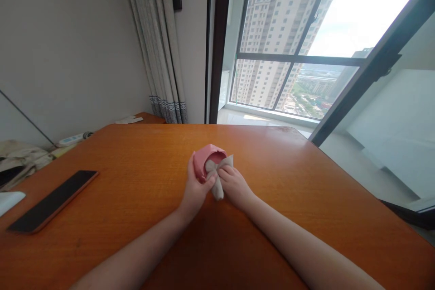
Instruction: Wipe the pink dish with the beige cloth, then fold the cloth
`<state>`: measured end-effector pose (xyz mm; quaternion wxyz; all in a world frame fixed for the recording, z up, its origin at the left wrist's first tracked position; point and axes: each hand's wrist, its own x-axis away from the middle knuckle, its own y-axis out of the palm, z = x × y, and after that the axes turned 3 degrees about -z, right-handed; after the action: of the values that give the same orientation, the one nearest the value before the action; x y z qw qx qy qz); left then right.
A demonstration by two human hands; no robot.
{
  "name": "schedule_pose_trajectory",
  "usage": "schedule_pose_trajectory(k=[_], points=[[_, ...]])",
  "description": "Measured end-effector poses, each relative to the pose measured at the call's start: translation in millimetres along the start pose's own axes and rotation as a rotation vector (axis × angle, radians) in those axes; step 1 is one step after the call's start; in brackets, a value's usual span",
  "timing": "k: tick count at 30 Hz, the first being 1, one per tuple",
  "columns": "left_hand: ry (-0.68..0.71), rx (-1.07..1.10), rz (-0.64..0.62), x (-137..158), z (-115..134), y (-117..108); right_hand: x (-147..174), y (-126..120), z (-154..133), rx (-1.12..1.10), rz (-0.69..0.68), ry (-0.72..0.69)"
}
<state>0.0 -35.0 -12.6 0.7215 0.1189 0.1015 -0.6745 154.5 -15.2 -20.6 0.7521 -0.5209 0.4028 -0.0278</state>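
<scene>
Both forearms reach over the wooden table (pixel 306 181) to its middle, where the left hand (pixel 195 190) grips a pink cup (pixel 205 158) tipped on its side and the right hand (pixel 234 186) pinches a beige cloth (pixel 217 176) pressed into the cup's mouth. Off left lies a dark phone (pixel 54 201), well apart. Beyond hang a curtain (pixel 159 54) and a window (pixel 299 36), nothing between.

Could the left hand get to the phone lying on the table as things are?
Probably yes: bare table lies between the left hand and the phone, but that hand holds the pink cup.
</scene>
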Motion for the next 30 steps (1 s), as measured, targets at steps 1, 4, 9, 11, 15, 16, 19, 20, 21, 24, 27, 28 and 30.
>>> schedule_pose_trajectory(k=[1, 4, 9, 11, 15, 16, 19, 20, 21, 24, 27, 28, 30], points=[[-0.005, -0.017, 0.023, 0, -1, 0, 0, 0, 0, -0.023, -0.002, -0.005], [-0.002, -0.111, 0.008, -9, 6, -8, -3, -4, 2, -0.046, -0.035, -0.014], [0.049, -0.205, -0.177, -18, 27, -18, -6, -10, 7, 0.074, -0.028, 0.008], [0.012, -0.130, -0.147, -13, 27, -13, -5, -8, 4, 0.082, 0.009, 0.005], [-0.001, -0.049, -0.092, -3, 20, -6, -3, -7, -6, 0.024, 0.047, 0.018], [0.016, -0.074, -0.100, -4, 19, -8, -3, -8, -7, 0.007, 0.043, 0.026], [0.041, -0.174, -0.135, -15, 21, -17, -5, -13, -6, -0.014, 0.004, 0.018], [0.028, -0.200, -0.153, -19, 23, -21, -6, -14, -4, -0.007, -0.018, 0.003], [0.006, -0.217, -0.172, -22, 24, -25, -7, -15, -2, 0.005, -0.042, -0.008], [-0.102, -0.164, -0.226, -24, 27, -28, -6, -13, 0, 0.029, -0.086, -0.010], [-0.147, 0.010, -0.212, -15, 22, -19, -3, -6, -1, 0.004, -0.052, 0.043], [-0.122, 0.034, -0.193, -12, 19, -15, -2, -4, -2, -0.012, -0.031, 0.065], [-0.051, -0.008, -0.148, -8, 12, -10, 0, -3, -4, -0.047, -0.005, 0.092]])
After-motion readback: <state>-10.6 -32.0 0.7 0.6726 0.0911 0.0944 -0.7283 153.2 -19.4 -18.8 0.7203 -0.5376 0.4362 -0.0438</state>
